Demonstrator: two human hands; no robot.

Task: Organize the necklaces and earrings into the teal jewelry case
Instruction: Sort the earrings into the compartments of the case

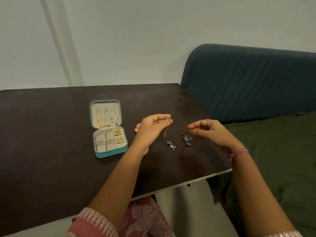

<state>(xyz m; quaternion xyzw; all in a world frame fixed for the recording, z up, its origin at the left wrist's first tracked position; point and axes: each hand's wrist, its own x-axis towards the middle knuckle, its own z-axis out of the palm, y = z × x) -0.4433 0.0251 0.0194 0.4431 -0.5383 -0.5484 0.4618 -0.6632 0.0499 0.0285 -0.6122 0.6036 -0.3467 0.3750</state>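
On dark table [51,127], head view: teal jewelry case [109,129] lies open, left of both hands. Necklaces [106,117] already hang in lid; gold rings [119,136] fill the right slots, other compartments look empty. Left hand [152,129] pinches a silver drop earring [165,130] btwn thumb & fingertips, dangling above table. Right hand [210,132] has fingers curled, pinching at a darker earring cluster [186,139]; unclear if lifted. Another silver earring [171,145] lies loose nearby, two orange-gold pieces [137,127] beside case. Step, prob: earrings stage, pairing them. Next needs carrying the held one left & lowering into a free compartment w/o snagging.
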